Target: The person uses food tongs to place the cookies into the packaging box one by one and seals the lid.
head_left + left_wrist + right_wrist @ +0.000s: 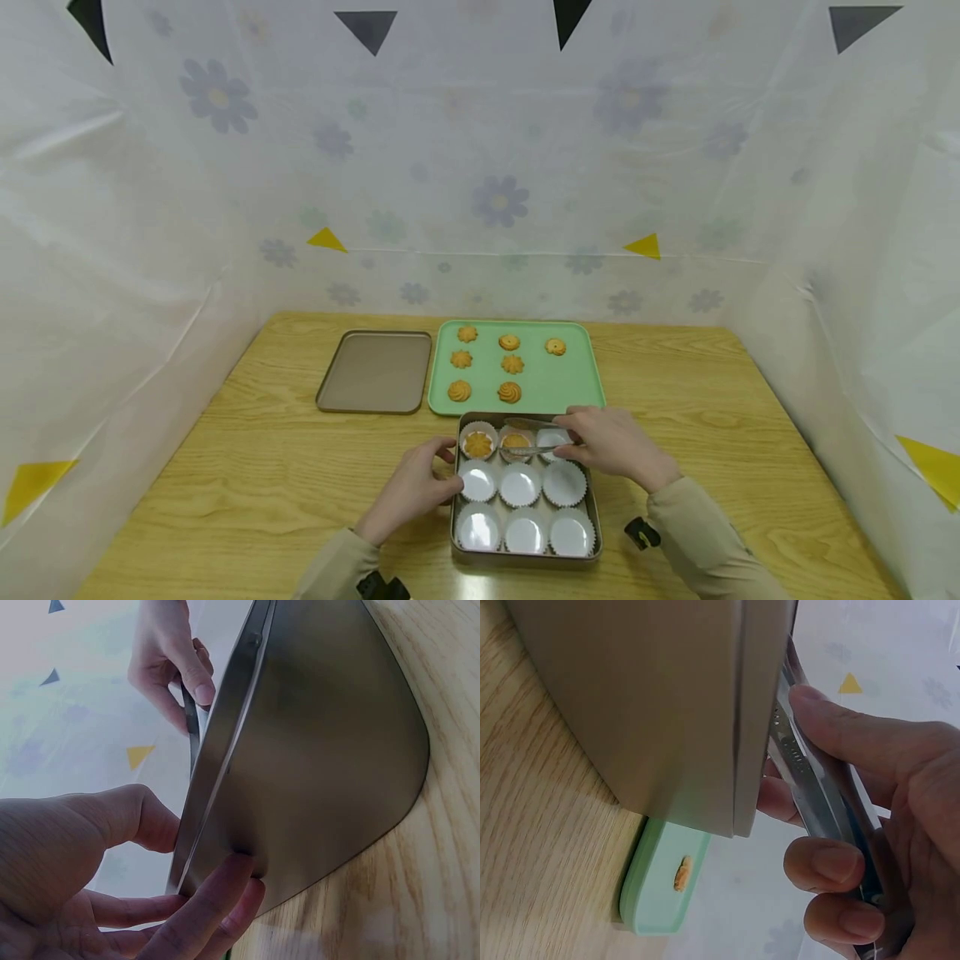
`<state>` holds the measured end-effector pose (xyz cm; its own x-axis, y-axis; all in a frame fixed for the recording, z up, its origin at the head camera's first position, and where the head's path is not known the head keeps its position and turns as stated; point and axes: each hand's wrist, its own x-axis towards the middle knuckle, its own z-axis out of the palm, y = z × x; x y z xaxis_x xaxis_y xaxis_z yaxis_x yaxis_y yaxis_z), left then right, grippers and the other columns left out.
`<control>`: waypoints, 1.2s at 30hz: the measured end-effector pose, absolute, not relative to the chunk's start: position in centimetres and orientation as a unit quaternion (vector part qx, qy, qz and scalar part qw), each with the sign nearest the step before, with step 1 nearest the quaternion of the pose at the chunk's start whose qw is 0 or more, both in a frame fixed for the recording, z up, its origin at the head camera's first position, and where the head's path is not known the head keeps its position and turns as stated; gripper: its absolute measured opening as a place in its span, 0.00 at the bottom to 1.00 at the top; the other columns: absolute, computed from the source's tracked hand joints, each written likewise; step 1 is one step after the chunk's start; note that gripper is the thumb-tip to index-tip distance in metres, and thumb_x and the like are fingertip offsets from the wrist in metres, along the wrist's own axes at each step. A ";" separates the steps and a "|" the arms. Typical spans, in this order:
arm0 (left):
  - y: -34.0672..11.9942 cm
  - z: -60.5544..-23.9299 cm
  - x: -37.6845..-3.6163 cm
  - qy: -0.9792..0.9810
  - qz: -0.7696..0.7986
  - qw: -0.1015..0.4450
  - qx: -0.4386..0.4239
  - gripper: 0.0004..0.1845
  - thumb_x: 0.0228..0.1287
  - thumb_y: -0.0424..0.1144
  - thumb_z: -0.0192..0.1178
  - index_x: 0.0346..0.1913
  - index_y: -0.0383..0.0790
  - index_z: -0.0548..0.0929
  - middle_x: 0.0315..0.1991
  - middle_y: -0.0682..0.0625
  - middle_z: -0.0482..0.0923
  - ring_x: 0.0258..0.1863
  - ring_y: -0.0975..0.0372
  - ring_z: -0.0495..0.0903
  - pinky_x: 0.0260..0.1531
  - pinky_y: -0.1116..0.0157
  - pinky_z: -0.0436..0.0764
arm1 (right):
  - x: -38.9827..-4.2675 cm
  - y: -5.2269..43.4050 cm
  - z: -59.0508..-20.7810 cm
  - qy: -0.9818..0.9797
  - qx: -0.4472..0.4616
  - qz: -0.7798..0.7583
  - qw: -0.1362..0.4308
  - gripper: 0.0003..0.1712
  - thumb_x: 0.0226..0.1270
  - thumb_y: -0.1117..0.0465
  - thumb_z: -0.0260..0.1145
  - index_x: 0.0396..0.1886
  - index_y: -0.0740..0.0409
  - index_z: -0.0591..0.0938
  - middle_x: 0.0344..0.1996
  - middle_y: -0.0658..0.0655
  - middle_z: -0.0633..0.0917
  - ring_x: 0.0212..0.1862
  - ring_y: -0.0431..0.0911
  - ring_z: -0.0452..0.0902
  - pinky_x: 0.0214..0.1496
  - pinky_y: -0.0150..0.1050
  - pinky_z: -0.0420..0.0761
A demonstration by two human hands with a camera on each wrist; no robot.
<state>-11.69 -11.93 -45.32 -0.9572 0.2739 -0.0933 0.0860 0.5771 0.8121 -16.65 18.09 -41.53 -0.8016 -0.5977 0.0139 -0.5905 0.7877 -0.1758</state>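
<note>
The right hand (611, 442) grasps a pair of metal tongs (529, 451), and in the right wrist view its thumb and fingers are bent around the two handles. The tongs reach over the far row of a deep brown box (525, 562), where one arm lies on each side of a cookie (514, 440) in the middle paper cup; whether they touch this cookie, one cannot tell. The left hand (412, 483) holds the box by its left wall, with the thumb at the rim and the fingertips (238, 871) against the outer side. The box stands on the wooden table (225, 500), in front of the person, and contains nine white paper cups (520, 485) in three rows of three. Another cookie (478, 445) sits in the far left cup. Just behind the box lies a green tray (558, 379) with seven cookies (512, 364), and to the left of this tray, near it, a flat brown tray (375, 371). Behind the table hangs a white curtain (450, 108) with pale flowers.
</note>
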 end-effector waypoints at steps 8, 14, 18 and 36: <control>-11.9 -45.3 -11.7 0.882 0.448 0.104 0.104 0.35 0.52 0.32 0.65 0.65 0.24 0.72 0.48 0.37 0.81 0.38 0.55 0.84 0.32 0.69 0.85 | -16.7 18.2 -41.6 0.946 -0.307 -0.095 0.027 0.11 0.64 0.49 0.71 0.36 0.48 0.82 0.26 0.45 0.77 0.23 0.35 0.64 0.21 0.29 0.62; -11.9 -45.3 -11.6 0.881 0.450 0.106 0.106 0.35 0.52 0.32 0.66 0.65 0.24 0.71 0.48 0.36 0.81 0.38 0.56 0.84 0.32 0.70 0.84 | -17.1 18.7 -42.1 0.940 -0.314 -0.126 0.043 0.12 0.66 0.48 0.69 0.42 0.49 0.84 0.27 0.42 0.77 0.25 0.33 0.65 0.22 0.29 0.64; -11.9 -45.2 -11.6 0.880 0.451 0.104 0.109 0.35 0.52 0.32 0.66 0.65 0.24 0.71 0.48 0.36 0.81 0.38 0.56 0.84 0.31 0.69 0.85 | -17.3 19.3 -42.3 0.928 -0.314 -0.186 0.075 0.21 0.68 0.46 0.66 0.52 0.54 0.85 0.28 0.41 0.77 0.27 0.33 0.66 0.26 0.29 0.67; -11.9 -45.0 -11.5 0.876 0.459 0.112 0.099 0.35 0.52 0.32 0.66 0.65 0.25 0.72 0.48 0.36 0.81 0.38 0.55 0.84 0.32 0.67 0.85 | -18.4 21.6 -44.3 0.837 -0.287 -0.432 0.175 0.29 0.74 0.55 0.62 0.66 0.71 0.75 0.62 0.73 0.79 0.55 0.58 0.84 0.52 0.41 0.87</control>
<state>-11.54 -11.90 -44.99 -0.9551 0.2766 -0.1061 0.0700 0.5587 0.8264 -18.37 21.57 -44.27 -0.7739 -0.6316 -0.0456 -0.3290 0.4626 -0.8233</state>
